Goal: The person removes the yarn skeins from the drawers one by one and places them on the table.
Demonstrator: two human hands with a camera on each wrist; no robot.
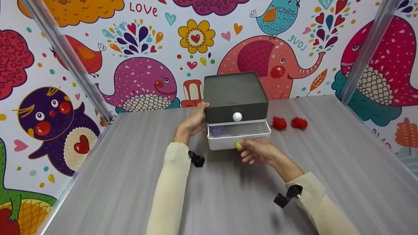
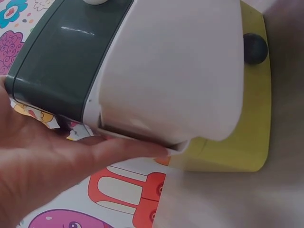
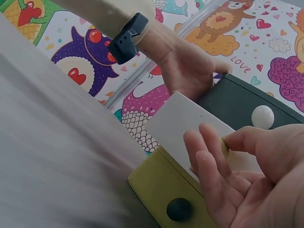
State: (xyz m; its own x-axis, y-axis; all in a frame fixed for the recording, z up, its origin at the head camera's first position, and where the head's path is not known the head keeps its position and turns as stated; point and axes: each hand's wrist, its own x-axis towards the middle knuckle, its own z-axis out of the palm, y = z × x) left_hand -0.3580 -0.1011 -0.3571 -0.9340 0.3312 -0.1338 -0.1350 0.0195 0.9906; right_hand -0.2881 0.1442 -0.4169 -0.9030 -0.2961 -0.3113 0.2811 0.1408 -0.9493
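The cabinet point(image 1: 235, 89) stands at the middle of the tabletop point(image 1: 114, 182), toward its far edge. At far left, a printed wall point(image 1: 19, 120) carries a purple penguin and hearts, and a metal post point(image 1: 70, 62) slants in front of it. Next comes a pale sleeve, with a black strap point(image 1: 196, 159) at the wrist. The left hand point(image 1: 193, 121) lies along the cabinet's left side; its grip is spread, the fingertips up by the dark drawer point(image 1: 220, 114) and the thumb lower down, beside the white drawer point(image 1: 222, 143).

The cabinet has three tiers: the dark drawer on top with a white knob point(image 1: 237, 116), the white drawer in the middle, and a yellow-green drawer point(image 2: 256, 109) with a dark knob point(image 2: 255, 48) at the bottom. The white drawer juts out, and a small purple thing point(image 1: 216, 130) lies inside near its left wall. At the front, the right hand's point(image 1: 259, 150) grip is pinching the yellow knob point(image 1: 239, 146); its other fingers are loosely bent.

To the right, two red pompoms point(image 1: 279, 123) lie side by side, slightly apart, near the cabinet. Another metal post point(image 1: 369, 52) rises at the right.
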